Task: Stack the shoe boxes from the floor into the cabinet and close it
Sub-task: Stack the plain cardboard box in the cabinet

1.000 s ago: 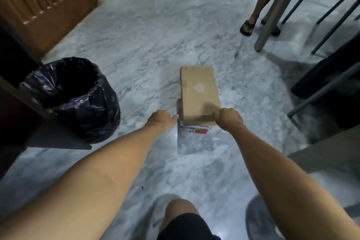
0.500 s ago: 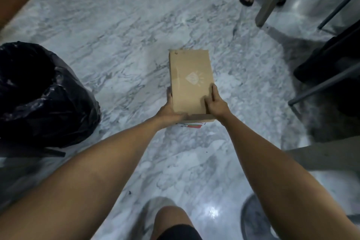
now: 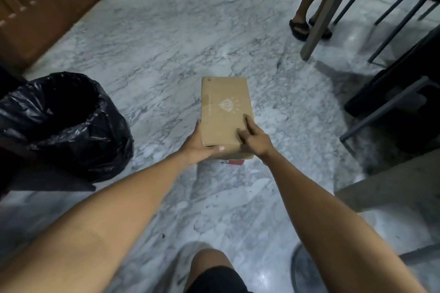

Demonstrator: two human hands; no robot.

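A brown cardboard shoe box (image 3: 223, 107) with a pale diamond logo on its lid is held above the marble floor at the centre of the head view. My left hand (image 3: 198, 145) grips its near left corner, thumb across the near end. My right hand (image 3: 254, 137) holds the near right side with fingers laid on the lid. A red and white label shows under the box's near end. A brown wooden slatted cabinet door (image 3: 45, 5) stands at the upper left.
A bin lined with a black plastic bag (image 3: 64, 123) sits at the left, by a dark shelf edge. Another person's sandalled feet (image 3: 298, 27) stand at the upper right beside a table leg (image 3: 321, 21) and dark chair legs. A cable runs across the far floor.
Both hands took hold of the box and raised it off the floor. My right hand's fingers have spread across the lid. The view has tilted back up, showing the cabinet door again.
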